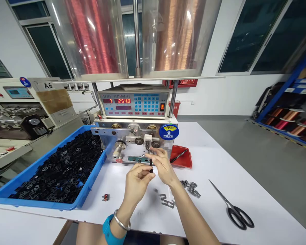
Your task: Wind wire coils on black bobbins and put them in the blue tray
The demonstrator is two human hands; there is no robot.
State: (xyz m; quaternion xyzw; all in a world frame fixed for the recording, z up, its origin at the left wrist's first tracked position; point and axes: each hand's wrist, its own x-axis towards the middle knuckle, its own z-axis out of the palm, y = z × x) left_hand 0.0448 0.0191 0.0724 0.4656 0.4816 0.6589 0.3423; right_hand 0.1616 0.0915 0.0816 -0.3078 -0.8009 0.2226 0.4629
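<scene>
White table (pixel 219 163) fills the middle of this workroom, and a grey metal winding machine with a red number screen (pixel 132 136) stands on it under two big clear tubes of shiny wire (pixel 178 34). The person's left hand (pixel 139 178) pinches a small black plastic piece (pixel 151 169) between thumb and finger, right in front of the machine. The right hand (pixel 164 165) is just beside it, fingers bent up by the machine's little wheels. I cannot tell if it grips anything or only touches. I think the tiny piece could slip out and land among the loose grey metal clips (pixel 191 187) near the wrist. A fingertip so near the wheels could get nipped if they turn. Fingers cover most of the piece, so its shape is hard to see. Any thin wire is too fine to spot. A long blue plastic tray full of black parts (pixel 91 183) runs off to the left, and both arms are cut off at the bottom.
</scene>
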